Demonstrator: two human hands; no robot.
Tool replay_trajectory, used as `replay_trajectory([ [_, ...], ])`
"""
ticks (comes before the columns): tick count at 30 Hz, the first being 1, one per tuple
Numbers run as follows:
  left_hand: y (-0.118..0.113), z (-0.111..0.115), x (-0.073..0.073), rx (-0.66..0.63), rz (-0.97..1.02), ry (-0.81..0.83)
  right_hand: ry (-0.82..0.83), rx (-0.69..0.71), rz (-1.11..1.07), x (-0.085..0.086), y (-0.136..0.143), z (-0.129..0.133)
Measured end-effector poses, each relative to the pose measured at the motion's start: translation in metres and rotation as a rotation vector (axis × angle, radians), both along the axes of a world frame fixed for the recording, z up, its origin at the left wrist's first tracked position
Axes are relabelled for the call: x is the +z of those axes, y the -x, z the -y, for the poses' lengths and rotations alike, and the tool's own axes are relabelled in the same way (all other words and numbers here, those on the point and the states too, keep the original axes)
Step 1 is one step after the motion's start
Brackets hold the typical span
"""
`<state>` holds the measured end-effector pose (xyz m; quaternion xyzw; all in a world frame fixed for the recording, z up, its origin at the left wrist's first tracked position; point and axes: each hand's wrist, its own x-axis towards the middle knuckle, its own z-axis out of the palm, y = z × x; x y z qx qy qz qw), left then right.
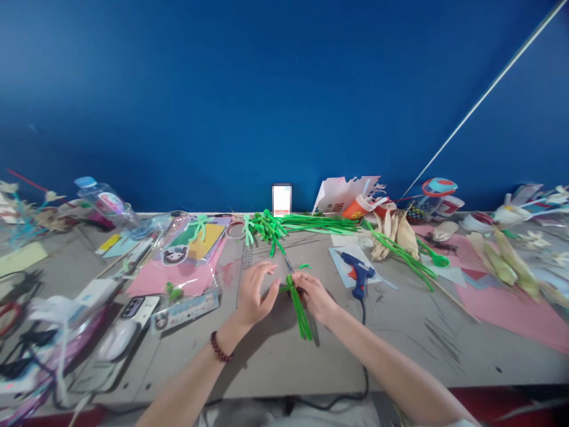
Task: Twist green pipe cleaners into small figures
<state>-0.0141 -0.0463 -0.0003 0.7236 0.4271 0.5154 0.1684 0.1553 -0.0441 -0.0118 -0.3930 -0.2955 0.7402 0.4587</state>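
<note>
A bundle of green pipe cleaners [302, 317] fans out toward me at the middle of the table. My right hand [313, 295] pinches its upper end between thumb and fingers. Just left of the bundle is my left hand [258, 292], its fingers apart and nothing in them; one short green stem points toward its thumb. Beyond the pinch, a thin dark metal tool [288, 261] lies in line with the bundle; its kind is unclear. Behind it sit curled green pipe-cleaner pieces [269, 226] and a pile of long green pipe cleaners [322, 223].
On the right, a blue hot glue gun [358, 274] lies on paper, its cord running to the front edge. Dried husks [406, 237] and pink paper [511, 314] are farther right. A plastic bag of coloured paper [186, 252], a phone [144, 308] and a bottle [104, 198] occupy the left.
</note>
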Motion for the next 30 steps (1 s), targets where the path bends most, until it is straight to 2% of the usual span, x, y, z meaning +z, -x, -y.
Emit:
replay_trajectory([
  [2,-0.003,0.0,0.001,-0.083,-0.04,0.099,-0.004,0.029,-0.041,-0.004,0.0,0.0],
  [4,-0.008,-0.001,0.003,-0.167,-0.024,0.276,-0.007,0.045,-0.084,-0.008,0.0,-0.001],
  [8,-0.013,-0.006,-0.001,-0.343,0.19,0.641,0.015,0.078,-0.138,-0.009,0.0,-0.002],
  [10,-0.012,-0.009,-0.005,-0.395,0.278,0.745,0.019,0.096,-0.139,-0.007,0.0,-0.002],
  [15,-0.01,-0.01,-0.006,-0.348,0.364,0.824,0.02,0.1,-0.107,-0.003,-0.002,-0.003],
  [20,-0.008,-0.01,0.0,-0.404,0.343,0.892,0.009,0.142,-0.087,-0.001,-0.005,-0.005],
  [26,-0.003,-0.013,0.003,-0.433,0.257,0.852,0.011,0.176,-0.068,0.0,-0.005,-0.003],
  [30,0.001,-0.014,0.003,-0.493,0.272,0.873,0.01,0.207,-0.079,0.0,-0.005,-0.002],
])
